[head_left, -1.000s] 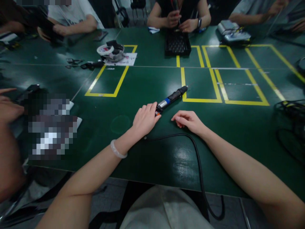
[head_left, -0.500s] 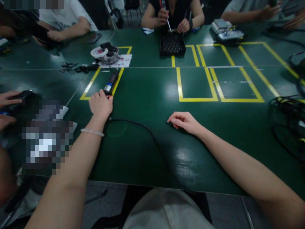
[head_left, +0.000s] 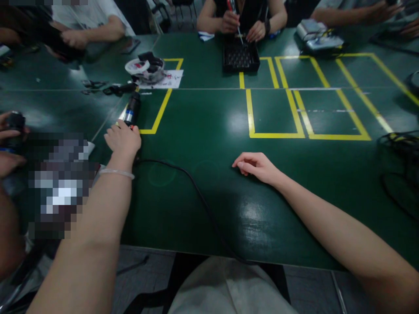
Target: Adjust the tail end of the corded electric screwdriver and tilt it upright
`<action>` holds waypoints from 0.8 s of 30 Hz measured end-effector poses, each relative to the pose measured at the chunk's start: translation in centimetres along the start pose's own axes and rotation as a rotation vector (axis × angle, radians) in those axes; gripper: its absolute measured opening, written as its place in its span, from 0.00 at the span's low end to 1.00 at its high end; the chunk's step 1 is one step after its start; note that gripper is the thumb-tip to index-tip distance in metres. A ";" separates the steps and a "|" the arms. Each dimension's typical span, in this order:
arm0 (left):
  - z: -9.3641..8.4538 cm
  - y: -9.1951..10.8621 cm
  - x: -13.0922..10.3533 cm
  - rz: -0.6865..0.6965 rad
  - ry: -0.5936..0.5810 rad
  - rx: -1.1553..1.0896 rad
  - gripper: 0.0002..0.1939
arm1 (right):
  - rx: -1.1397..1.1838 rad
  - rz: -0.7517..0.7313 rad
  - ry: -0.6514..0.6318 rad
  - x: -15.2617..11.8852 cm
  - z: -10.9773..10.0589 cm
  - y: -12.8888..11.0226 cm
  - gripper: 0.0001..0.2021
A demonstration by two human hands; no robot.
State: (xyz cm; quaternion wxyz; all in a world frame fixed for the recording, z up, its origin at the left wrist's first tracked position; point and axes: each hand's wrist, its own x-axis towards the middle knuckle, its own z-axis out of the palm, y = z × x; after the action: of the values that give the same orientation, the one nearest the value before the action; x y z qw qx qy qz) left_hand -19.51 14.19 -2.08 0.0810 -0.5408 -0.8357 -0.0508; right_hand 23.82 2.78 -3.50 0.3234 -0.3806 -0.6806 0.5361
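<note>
My left hand (head_left: 123, 138) is closed around the near end of a black cylindrical tool (head_left: 132, 108) with a blue and silver band. The tool lies on the green table (head_left: 196, 205), over the left line of a yellow tape frame (head_left: 160, 114). A black cable (head_left: 196, 185) runs from beside my left wrist to the table's front edge. My right hand (head_left: 253, 166) rests on the table right of the cable, fingers loosely curled in, with nothing visible in them.
Tape rolls (head_left: 147, 67) sit on white paper at the back left. Across the table a person works over a black tray (head_left: 241, 56). Boxy silver devices (head_left: 321, 37) stand back right, coiled cables (head_left: 401, 152) at the right edge. Another person's hands (head_left: 11, 148) are at far left.
My left hand has moved left with the black tool, from the frame's right line to its left line. The cable has shifted left with it. My right hand keeps its place.
</note>
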 end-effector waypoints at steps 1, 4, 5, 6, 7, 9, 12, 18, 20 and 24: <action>0.0 0.0 -0.1 0.002 0.004 -0.004 0.32 | -0.001 0.002 0.001 0.0 0.0 0.0 0.12; 0.2 -0.1 -0.2 0.025 0.027 0.013 0.33 | -0.005 0.005 0.004 0.0 0.1 0.0 0.12; 0.2 -0.1 -0.1 0.037 0.033 0.023 0.34 | -0.006 0.004 0.004 0.0 0.1 0.0 0.12; 0.3 -0.2 -0.1 0.047 0.037 0.032 0.35 | -0.008 0.001 0.004 0.0 0.1 0.0 0.12; 0.3 -0.3 -0.1 0.056 0.040 0.043 0.37 | -0.009 -0.001 0.004 0.0 0.1 0.0 0.12; 0.4 -0.4 -0.1 0.067 0.050 0.066 0.36 | -0.013 -0.005 0.003 0.0 0.1 0.0 0.13; 0.3 -0.5 -0.2 0.064 0.080 0.106 0.30 | -0.020 -0.008 0.009 0.0 0.2 0.0 0.13; -0.1 -0.2 -2.0 0.094 0.104 0.151 0.24 | -0.025 -0.007 0.007 0.1 0.3 0.1 0.13; -0.4 0.3 -3.1 0.120 0.112 0.148 0.24 | -0.025 -0.009 0.010 0.1 0.3 0.0 0.13; -1.0 1.7 -6.0 0.190 0.096 0.124 0.25 | -0.028 -0.008 0.008 0.0 0.3 0.0 0.13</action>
State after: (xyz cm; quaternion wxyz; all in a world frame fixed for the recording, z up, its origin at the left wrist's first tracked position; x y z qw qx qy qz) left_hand -15.44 9.31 -2.21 0.1586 -0.6083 -0.7775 -0.0172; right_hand 23.60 2.69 -3.59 0.3228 -0.3847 -0.6883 0.5235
